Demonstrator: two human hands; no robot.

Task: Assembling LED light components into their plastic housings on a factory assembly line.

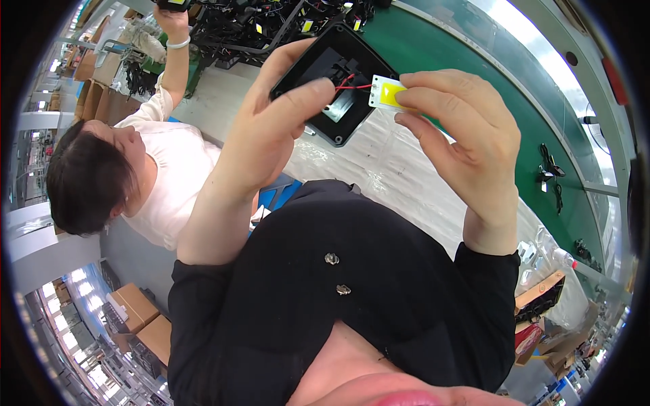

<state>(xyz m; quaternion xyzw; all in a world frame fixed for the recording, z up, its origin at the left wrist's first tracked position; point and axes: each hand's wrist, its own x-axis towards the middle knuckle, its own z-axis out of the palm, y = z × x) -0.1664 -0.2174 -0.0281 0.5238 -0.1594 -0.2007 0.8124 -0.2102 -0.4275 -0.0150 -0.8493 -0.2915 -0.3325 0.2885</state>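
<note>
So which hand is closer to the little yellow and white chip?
The right hand. Its fingers pinch the small yellow and white chip directly. The left hand is off to the chip's left, gripping the black housing, joined to the chip only by thin wires.

top: black, long sleeves pushed up toward the elbows | front: two small silver studs seen at 6 o'clock | left hand [271, 128], right hand [467, 135]: bare, no gloves worn
</note>
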